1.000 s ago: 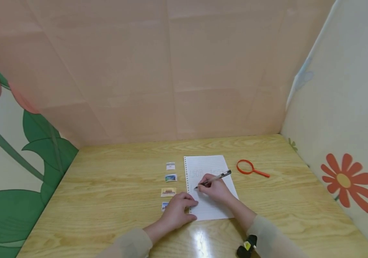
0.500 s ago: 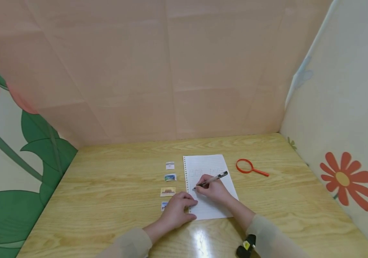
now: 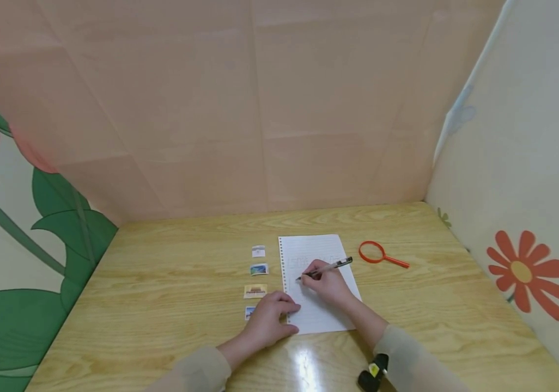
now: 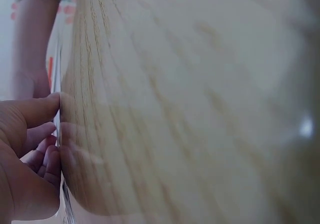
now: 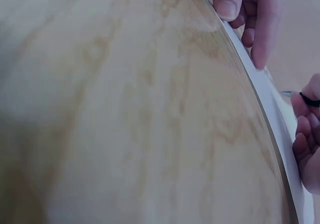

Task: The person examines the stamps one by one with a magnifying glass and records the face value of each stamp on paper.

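A lined sheet of loose-leaf paper (image 3: 309,245) with punched holes down its left edge lies on the table, with faint writing near its top. My right hand (image 3: 326,284) pinches a black-capped pen (image 3: 343,262), its tip at the left part of the sheet. At the sheet's lower left edge rests my left hand (image 3: 272,318), fingers relaxed. The right wrist view has the curled fingers of the right hand (image 5: 307,144) around the pen (image 5: 311,101). Beside the left hand are a yellowish stamp-like picture (image 3: 255,291) and a blue one (image 3: 249,313), partly covered.
Two more small stamp-like pictures, a greenish-blue one (image 3: 259,269) and a pale one (image 3: 258,251), continue the column left of the sheet. A red magnifying glass (image 3: 396,262) lies to the right. Walls border the wooden table (image 3: 171,283) at the back and sides.
The right hand with the pen shifts slightly down and left, then back up and a little right on the sheet. My left hand stays in place.
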A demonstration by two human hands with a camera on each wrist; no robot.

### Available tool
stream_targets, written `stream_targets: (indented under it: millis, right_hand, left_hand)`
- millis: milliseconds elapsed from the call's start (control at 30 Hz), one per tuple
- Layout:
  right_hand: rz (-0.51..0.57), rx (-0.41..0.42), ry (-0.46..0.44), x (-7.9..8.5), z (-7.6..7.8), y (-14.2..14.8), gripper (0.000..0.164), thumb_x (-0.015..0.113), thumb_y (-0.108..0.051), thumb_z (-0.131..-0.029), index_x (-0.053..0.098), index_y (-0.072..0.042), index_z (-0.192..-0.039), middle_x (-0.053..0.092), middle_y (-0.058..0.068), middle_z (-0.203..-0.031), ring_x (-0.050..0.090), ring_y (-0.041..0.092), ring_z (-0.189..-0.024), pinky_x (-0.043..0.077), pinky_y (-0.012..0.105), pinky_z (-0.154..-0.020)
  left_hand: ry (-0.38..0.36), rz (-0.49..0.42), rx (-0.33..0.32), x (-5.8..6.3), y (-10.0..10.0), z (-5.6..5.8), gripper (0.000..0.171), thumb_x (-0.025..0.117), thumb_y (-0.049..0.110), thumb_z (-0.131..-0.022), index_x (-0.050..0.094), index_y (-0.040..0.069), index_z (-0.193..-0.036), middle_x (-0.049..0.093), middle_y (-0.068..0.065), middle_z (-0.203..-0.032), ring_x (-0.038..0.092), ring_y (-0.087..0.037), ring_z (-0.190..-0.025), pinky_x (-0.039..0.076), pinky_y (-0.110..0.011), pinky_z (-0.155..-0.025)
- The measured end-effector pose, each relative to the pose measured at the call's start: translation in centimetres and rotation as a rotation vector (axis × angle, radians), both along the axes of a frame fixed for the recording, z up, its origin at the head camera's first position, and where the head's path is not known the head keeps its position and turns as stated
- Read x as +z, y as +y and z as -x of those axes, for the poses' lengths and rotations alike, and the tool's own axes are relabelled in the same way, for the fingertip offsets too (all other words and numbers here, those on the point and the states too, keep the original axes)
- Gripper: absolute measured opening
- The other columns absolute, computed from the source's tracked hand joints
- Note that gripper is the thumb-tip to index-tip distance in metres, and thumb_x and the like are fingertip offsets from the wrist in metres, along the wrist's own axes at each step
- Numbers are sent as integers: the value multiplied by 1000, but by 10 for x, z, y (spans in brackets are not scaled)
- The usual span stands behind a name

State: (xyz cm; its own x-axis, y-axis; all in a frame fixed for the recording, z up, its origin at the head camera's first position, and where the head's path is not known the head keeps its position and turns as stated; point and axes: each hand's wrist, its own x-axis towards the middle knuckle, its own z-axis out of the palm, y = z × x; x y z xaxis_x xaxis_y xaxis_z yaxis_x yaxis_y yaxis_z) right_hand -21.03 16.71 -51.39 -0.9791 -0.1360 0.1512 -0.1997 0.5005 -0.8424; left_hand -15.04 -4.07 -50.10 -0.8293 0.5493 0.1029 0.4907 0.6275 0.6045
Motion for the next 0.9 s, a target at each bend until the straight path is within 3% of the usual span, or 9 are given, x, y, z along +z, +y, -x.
stream_targets:
  millis: [233,700,900]
  right_hand:
    - [-39,12,102,-2,3,-1,6,72,-7,-79,68,-10,-82,56,-8,-69,50,9,-65,40,21,-58]
    - [-64,3,128,0,2,-5,7,73,-6,-79,67,-9,-82,57,-10,-69,50,7,-65,42,21,-59]
    - [-84,-26,98,3,-2,-2,7,72,-6,-79,66,-8,-81,58,-9,-70,51,10,-66,42,22,-60]
  left_hand:
    - [31,-8,-19,-1,0,0,42,86,21,-78,74,11,-116,60,2,-113,55,-14,-104,45,-32,-94]
    - [26,-17,-5,-1,0,0,44,86,21,-76,74,12,-117,60,-2,-118,55,-16,-108,45,-34,-97]
    - [22,-16,-2,0,0,-1,44,86,21,-76,74,12,-117,60,-2,-119,55,-17,-109,45,-35,-98]
